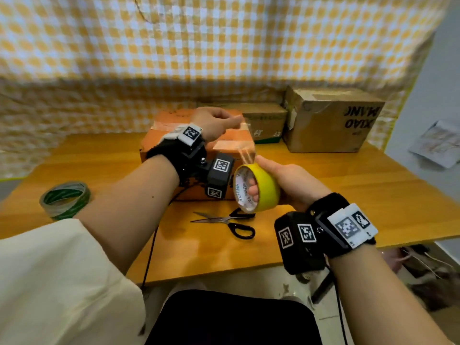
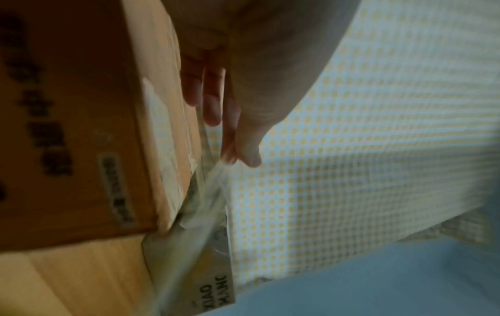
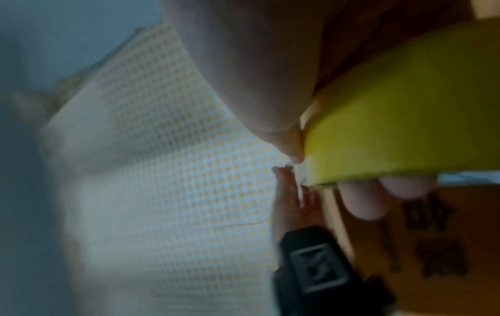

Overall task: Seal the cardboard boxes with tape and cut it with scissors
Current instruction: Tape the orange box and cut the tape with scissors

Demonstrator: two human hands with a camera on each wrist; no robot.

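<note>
Wooden tabletop (image 1: pixel 323 185), orange-brown, glossy. Yellow-and-white checked cloth (image 1: pixel 224 46) hung behind and draped down to the table's far edge. Pale wall (image 1: pixel 443 90) at right, with crumpled printed paper (image 1: pixel 435 145) against it. Black cable (image 1: pixel 150 255) trailing over the near table edge. Cluttered floor (image 1: pixel 423 270) below at right, details blurred.

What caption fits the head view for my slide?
Left hand pulls clear tape from the yellow roll held by the right hand, over the orange box.
</note>
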